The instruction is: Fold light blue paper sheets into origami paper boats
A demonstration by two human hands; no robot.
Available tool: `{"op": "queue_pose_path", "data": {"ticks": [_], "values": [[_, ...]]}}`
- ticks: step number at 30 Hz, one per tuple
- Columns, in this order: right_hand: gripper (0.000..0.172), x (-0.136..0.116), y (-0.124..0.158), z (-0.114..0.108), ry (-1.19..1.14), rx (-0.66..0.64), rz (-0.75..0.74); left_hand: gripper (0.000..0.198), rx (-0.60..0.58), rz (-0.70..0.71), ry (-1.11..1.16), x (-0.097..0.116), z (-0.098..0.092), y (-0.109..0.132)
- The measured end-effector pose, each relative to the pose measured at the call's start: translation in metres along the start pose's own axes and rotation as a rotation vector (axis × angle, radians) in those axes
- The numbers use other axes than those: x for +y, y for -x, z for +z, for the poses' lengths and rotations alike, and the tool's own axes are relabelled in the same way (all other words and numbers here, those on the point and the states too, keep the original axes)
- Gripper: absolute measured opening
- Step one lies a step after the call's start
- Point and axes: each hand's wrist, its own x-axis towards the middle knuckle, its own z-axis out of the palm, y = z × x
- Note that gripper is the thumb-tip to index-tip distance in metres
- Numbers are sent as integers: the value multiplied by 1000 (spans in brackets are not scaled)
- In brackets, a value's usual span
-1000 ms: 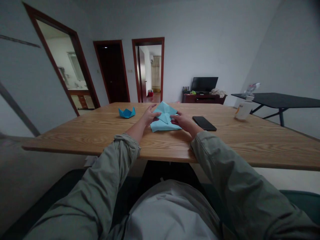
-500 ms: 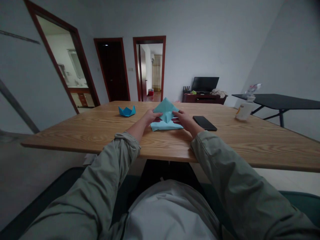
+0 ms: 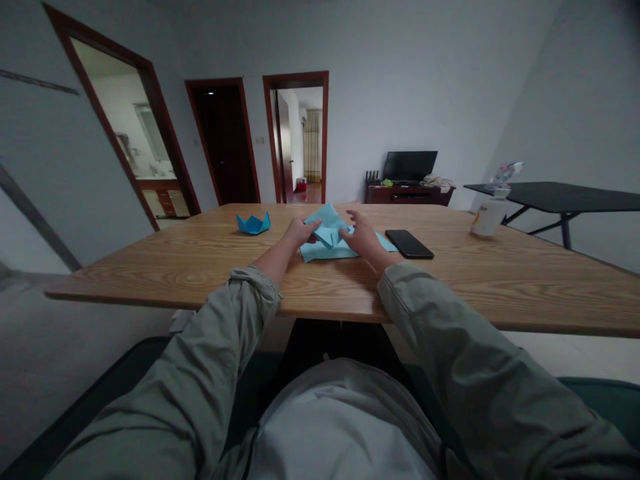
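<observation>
Wooden tabletop [image 3: 200, 267]: folded paper [image 3: 327, 215] between left fingers [image 3: 311, 227], right fingers [image 3: 355, 215].

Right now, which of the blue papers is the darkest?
The pointed paper shape, standing apart to the left of the left hand. It is deeper blue; the held paper and the lower paper are paler.

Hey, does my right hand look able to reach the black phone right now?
Probably yes. The black phone lies flat on the table, close beside your right hand, uncovered. Only flat blue paper lies between them, though the hand seems busy at the folded paper.
</observation>
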Motion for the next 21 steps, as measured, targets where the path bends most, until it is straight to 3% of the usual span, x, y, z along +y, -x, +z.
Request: {"op": "queue_pose_path", "data": {"ticks": [2, 5, 13, 18, 21], "values": [[59, -10, 5, 3, 70, -23, -191, 32, 37, -7, -6, 1, 3, 0], [63, -24, 12, 9, 91, -137, -297, 32, 32, -35, 13, 4, 6, 1], [67, -24, 15, 8, 75, -254, -202, 36, -91, -62, 40, 10, 10, 7], [58, -18, 11, 13, -15, -221, -115, 44, -220, -43, 127, 12, 20, 15], [51, -18, 10, 18, -26, -189, -121, 40, -239, -12, 153, 6, 31, 12]]}}
